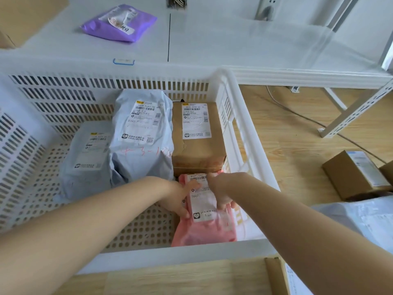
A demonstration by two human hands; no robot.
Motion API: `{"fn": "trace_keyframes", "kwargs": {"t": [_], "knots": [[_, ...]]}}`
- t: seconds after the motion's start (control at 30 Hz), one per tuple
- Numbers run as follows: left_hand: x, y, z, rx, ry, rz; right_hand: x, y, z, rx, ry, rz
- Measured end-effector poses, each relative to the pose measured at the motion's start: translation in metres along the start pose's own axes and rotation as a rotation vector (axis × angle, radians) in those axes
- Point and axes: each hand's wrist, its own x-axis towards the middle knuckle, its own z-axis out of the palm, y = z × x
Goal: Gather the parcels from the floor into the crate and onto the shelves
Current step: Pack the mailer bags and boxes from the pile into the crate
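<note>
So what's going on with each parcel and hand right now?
Pink parcel: in the crate, held by both hands.
Left hand: grips the pink parcel's left edge.
Right hand: fingers curled on its label.
Brown box: in the crate, label up.
Two grey parcels: in the crate, side by side.
Purple parcel: on the shelf.
Floor box: not yet gathered.

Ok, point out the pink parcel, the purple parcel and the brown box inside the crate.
pink parcel (207,231): head view, on its bare lower half below the label.
purple parcel (119,23): head view, on its middle, lying on the shelf.
brown box (197,150): head view, on its top face below the label.
</note>
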Motion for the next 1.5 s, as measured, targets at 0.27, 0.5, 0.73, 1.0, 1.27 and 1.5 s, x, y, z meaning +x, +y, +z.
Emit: {"fn": "trace_keyframes", "kwargs": {"t": [0.27,0.5,0.73,1.0,1.27,1.5], "knots": [[-0.001,-0.001,-0.003,0.199,-0.140,-0.076,0.016,-0.004,0.010,-0.235,-0.007,-0.031],[-0.015,-0.012,-0.022,-0.079,0.086,-0.071,-0.024,0.008,-0.030,-0.159,0.166,-0.083],[-0.058,0.006,-0.079,-0.133,0.695,-0.215,-0.078,0.049,-0.063,-0.042,0.767,-0.055],[-0.067,0.081,-0.115,-0.281,1.064,-0.147,-0.132,0.159,-0.030,0.133,0.901,0.234],[-0.018,0.199,-0.119,-0.128,1.038,0.011,-0.155,0.268,0.053,0.209,0.773,0.441],[0.052,0.279,-0.108,-0.058,0.931,0.060,-0.146,0.343,0.127,0.512,0.862,0.485]]}}
